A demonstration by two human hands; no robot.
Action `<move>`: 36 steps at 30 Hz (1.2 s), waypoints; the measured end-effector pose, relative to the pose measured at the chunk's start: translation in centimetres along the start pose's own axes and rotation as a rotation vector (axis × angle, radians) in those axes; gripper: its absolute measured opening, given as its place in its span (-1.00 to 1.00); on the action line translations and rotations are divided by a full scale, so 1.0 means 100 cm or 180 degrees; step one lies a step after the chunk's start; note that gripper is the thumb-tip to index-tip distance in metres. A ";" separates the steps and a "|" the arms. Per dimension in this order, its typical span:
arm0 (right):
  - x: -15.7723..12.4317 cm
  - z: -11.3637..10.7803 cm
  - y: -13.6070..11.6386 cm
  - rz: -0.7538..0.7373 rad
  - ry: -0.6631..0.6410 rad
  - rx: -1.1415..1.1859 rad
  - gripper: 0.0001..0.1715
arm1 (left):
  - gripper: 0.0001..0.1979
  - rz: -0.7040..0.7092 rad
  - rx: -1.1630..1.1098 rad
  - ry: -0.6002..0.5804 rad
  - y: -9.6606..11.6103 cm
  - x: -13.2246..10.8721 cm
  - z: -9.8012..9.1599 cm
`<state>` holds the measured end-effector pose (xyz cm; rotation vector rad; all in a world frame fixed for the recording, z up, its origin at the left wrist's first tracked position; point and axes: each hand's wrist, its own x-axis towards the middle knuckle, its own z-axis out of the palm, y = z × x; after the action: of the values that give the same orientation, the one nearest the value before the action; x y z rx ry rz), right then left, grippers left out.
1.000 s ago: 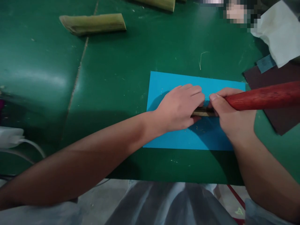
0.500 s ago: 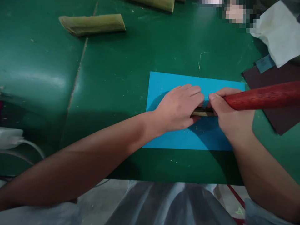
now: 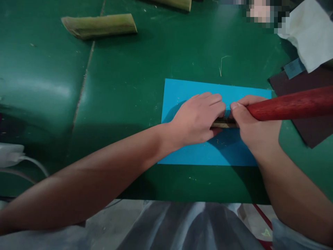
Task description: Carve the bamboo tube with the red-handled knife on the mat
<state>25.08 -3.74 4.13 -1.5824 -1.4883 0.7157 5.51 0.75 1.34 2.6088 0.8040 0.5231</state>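
A blue sheet (image 3: 187,152) lies on the green table (image 3: 117,90). Over its middle, my left hand (image 3: 199,118) is closed round a narrow bamboo piece (image 3: 224,124), whose short stretch shows between my hands. My right hand (image 3: 256,128) grips a tool with a thick red handle (image 3: 293,105), which points out to the right. The working end of the tool is hidden by my fingers, close to the bamboo piece. Small shavings are scattered on the sheet.
A cut bamboo length (image 3: 100,27) lies at the back left, with another (image 3: 178,4) at the top edge. Dark brown sheets (image 3: 310,104) and a white cloth (image 3: 307,36) are at the right. A white plug with cables (image 3: 11,154) sits at the left edge.
The whole view has shifted slightly. Both hands keep their hold on the bamboo piece and the red-handled tool, with hardly any visible movement.
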 end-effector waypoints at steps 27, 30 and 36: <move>0.002 -0.003 0.005 -0.0015 -0.0066 0.0043 -0.60 | -0.92 -0.0174 -0.0472 0.0089 -0.004 0.001 -0.003; 0.002 -0.002 0.005 0.0009 0.0012 0.0037 -0.64 | -0.94 -0.0141 -0.0433 0.0073 -0.004 0.002 -0.002; 0.003 0.002 0.005 -0.0054 0.0086 -0.0019 -0.67 | -0.94 -0.0116 -0.0413 0.0033 -0.002 0.002 -0.003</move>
<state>25.18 -3.39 3.62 -1.5762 -1.4836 0.6784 5.41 1.11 1.52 2.4706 0.7920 0.5598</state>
